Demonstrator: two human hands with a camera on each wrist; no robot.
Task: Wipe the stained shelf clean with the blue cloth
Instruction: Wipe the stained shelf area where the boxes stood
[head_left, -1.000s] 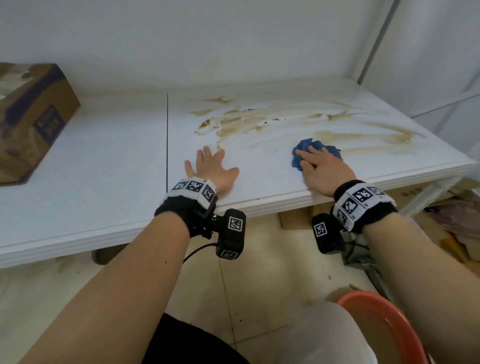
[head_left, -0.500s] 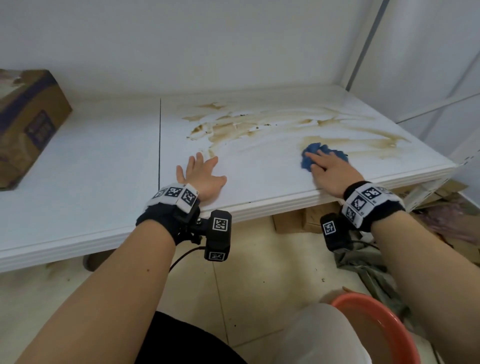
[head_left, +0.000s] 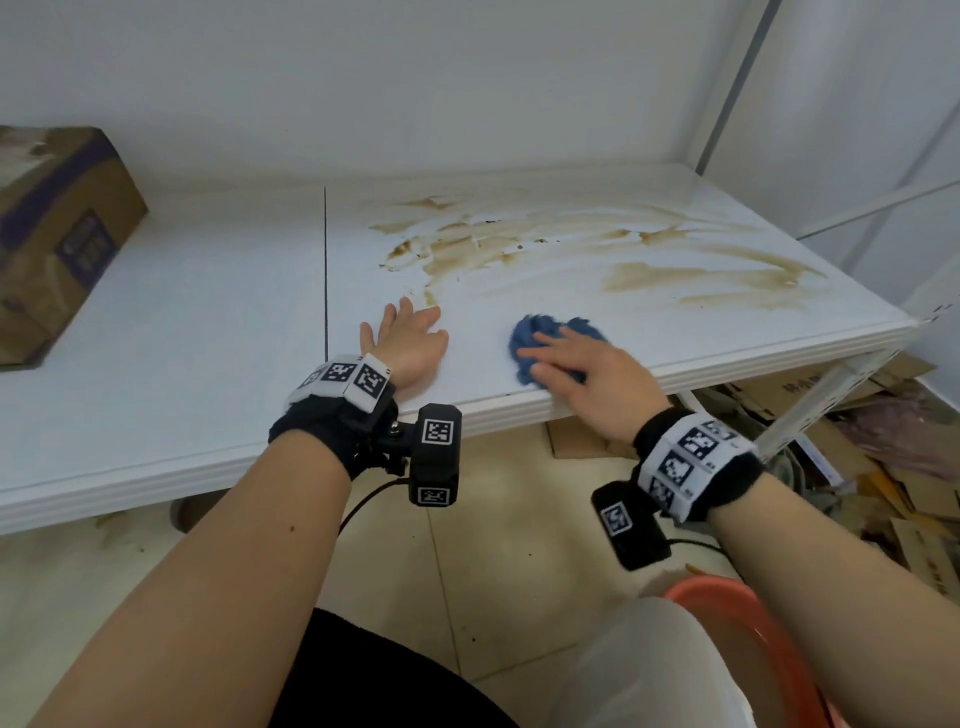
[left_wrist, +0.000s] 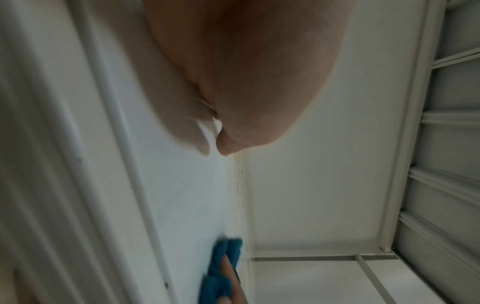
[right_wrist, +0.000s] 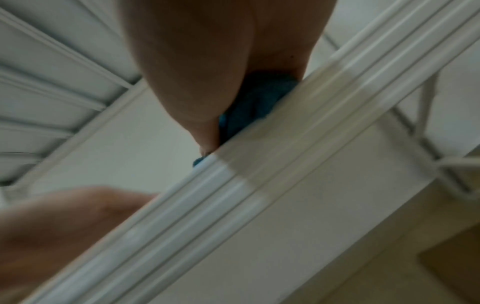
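A white shelf (head_left: 208, 332) carries brown smeared stains (head_left: 675, 270) across its right half. The crumpled blue cloth (head_left: 524, 338) lies near the shelf's front edge, and my right hand (head_left: 571, 364) presses flat on it with straight fingers. My left hand (head_left: 405, 338) rests palm down on the bare shelf just left of the cloth, fingers spread. In the left wrist view the blue cloth (left_wrist: 221, 271) shows low down with a finger on it. In the right wrist view the blue cloth (right_wrist: 254, 102) is under my right palm at the shelf edge (right_wrist: 259, 174).
A cardboard box (head_left: 57, 234) stands on the shelf's far left. A seam (head_left: 325, 260) divides the shelf boards. An orange basin (head_left: 753, 649) sits on the floor at lower right, with flattened cardboard (head_left: 883, 467) and rubbish under the shelf's right end. A metal upright (head_left: 727, 104) rises at back right.
My right hand has slid the blue cloth leftward along the front edge, closer to my left hand. The left hand stays planted on the shelf.
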